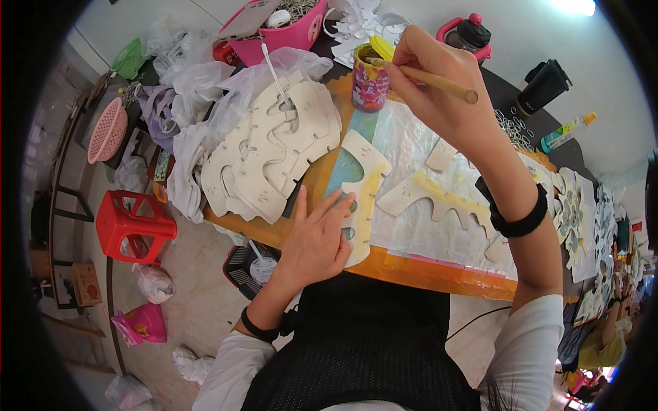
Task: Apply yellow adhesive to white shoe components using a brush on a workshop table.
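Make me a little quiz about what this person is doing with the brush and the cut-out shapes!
1. True or false: the right hand dips a brush into the glue pot.
2. What does the left hand press flat?
A. the red stool
B. a white cut-out piece
C. the pink basket
3. Fill in: the stack of cut-outs lies to the person's ____.

Key: 1 true; 2 B; 3 left.

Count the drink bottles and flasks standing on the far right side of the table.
2: a black bottle with a pink handle near the far edge behind the right hand, and a black flask to its right. Clutter may hide more.
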`<state>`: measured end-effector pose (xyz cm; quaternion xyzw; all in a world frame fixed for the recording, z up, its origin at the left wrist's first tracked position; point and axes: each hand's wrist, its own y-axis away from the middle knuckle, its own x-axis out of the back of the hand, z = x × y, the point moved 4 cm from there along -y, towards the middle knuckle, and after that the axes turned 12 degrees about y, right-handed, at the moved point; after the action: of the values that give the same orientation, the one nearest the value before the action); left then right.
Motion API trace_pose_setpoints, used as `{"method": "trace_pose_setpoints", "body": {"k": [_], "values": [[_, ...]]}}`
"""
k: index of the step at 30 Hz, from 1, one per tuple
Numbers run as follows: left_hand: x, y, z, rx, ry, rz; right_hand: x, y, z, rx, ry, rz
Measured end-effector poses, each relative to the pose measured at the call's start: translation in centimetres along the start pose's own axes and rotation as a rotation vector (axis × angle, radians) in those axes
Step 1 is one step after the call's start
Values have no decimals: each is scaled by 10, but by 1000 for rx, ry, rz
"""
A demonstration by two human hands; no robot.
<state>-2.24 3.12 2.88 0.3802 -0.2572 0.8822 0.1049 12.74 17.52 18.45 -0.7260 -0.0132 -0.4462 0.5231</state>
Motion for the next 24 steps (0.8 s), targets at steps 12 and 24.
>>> {"method": "trace_pose_setpoints", "body": {"k": [12,24], "values": [[0,-1,2,-3,-12,-7,55,51,35,-674,-565,115],[1,1,1,4,-1,-3,66,135,37,-827,-720,-33]]}}
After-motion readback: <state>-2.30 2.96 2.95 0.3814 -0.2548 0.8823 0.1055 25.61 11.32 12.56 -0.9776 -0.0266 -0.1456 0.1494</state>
